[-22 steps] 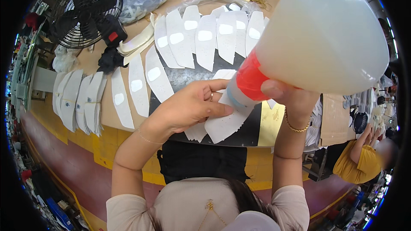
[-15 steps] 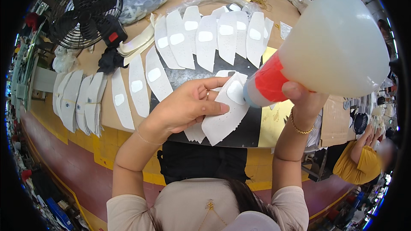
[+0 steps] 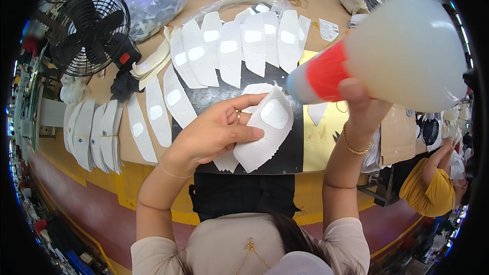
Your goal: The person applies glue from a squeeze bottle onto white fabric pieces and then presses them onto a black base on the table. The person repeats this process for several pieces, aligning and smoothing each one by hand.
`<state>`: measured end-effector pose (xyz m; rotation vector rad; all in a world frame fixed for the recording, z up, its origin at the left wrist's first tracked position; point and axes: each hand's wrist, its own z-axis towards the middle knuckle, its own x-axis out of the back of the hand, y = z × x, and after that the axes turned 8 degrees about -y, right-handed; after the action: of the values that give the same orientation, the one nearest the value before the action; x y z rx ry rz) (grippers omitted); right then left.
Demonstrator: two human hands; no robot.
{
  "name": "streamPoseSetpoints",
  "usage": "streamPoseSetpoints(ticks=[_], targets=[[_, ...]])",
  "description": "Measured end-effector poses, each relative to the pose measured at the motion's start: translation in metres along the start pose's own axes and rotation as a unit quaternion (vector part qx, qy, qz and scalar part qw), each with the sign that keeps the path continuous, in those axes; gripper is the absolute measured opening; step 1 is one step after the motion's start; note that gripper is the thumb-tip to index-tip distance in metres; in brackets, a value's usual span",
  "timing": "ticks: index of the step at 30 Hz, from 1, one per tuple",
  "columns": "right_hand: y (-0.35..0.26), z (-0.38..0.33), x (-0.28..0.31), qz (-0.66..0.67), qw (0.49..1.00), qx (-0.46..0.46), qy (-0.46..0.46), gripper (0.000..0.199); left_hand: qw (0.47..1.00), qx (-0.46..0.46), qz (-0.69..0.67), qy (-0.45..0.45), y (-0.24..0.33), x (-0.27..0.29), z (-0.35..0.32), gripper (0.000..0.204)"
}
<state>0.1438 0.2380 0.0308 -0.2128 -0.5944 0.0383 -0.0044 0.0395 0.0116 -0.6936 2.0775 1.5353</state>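
Observation:
My left hand (image 3: 221, 130) pinches a white perforated fabric piece (image 3: 257, 150) between thumb and fingers. The piece has an angled outline and a rounded, glossy white patch (image 3: 274, 114) on its upper part. My right hand (image 3: 362, 104) grips a large translucent squeeze bottle (image 3: 407, 53) wrapped in red tape at its neck. Its pale blue tip points left and down, just beyond the upper right edge of the held piece. More white pieces lie under my left hand on a black board (image 3: 288, 155). Several similar patched pieces (image 3: 228, 58) fan out behind it.
A black fan (image 3: 90, 33) stands at the far left beside a clear plastic bag (image 3: 153, 7). Banded stacks of white pieces (image 3: 84, 132) line the left table edge. A yellow sheet (image 3: 318, 145) adjoins the board. Another person in yellow (image 3: 428, 188) sits at the right.
The bottle's tip has moved up and away from the patch's right edge. My left hand keeps its pinch on the piece. The whole view has shifted slightly.

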Motion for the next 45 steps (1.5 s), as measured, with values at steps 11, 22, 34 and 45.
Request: streamPoseSetpoints(ticks=[11, 22, 34, 45], targets=[[0.025, -0.076, 0.076, 0.315, 0.828, -0.346, 0.310, 0.077, 0.999, -0.006, 0.010, -0.036, 0.001, -0.012, 0.066, 0.063], [0.027, -0.115, 0.101, 0.500, 0.758, -0.309, 0.281, 0.076, 0.932, -0.157, 0.298, 0.138, -0.014, 0.007, 0.130, 0.070], [0.012, -0.076, 0.050, 0.459, 0.803, -0.315, 0.210, 0.075, 0.675, -0.070, 0.667, 0.307, -0.077, 0.027, -0.011, 0.064], [-0.008, -0.069, 0.036, 0.453, 0.806, -0.346, 0.161, 0.078, 0.756, -0.068, 0.576, 0.303, -0.078, 0.025, -0.009, 0.041]])
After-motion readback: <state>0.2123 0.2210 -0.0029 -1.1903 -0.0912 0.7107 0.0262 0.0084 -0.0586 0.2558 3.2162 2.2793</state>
